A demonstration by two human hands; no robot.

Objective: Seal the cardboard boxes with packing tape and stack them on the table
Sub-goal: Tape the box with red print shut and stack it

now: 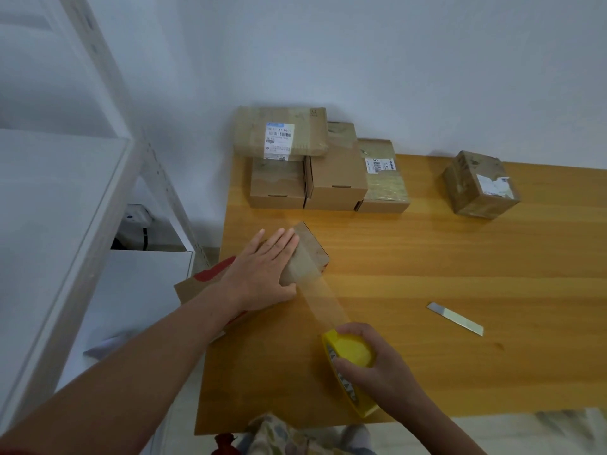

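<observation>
A small cardboard box (312, 254) lies near the table's left edge. My left hand (262, 267) presses flat on top of it, fingers spread. My right hand (374, 362) grips a yellow roll of packing tape (353, 372) closer to me. A clear strip of tape (323, 298) stretches taut from the roll up onto the box. At the back left stands a group of boxes (335, 178), with one flat labelled box (281, 133) lying on top of them. A single taped box (481, 183) sits apart at the back right.
A loose cutter blade (455, 318) lies on the wooden table (460, 264) right of the tape. A flattened cardboard piece with red print (197, 285) hangs off the table's left edge under my left arm. A white shelf unit (65, 192) stands to the left.
</observation>
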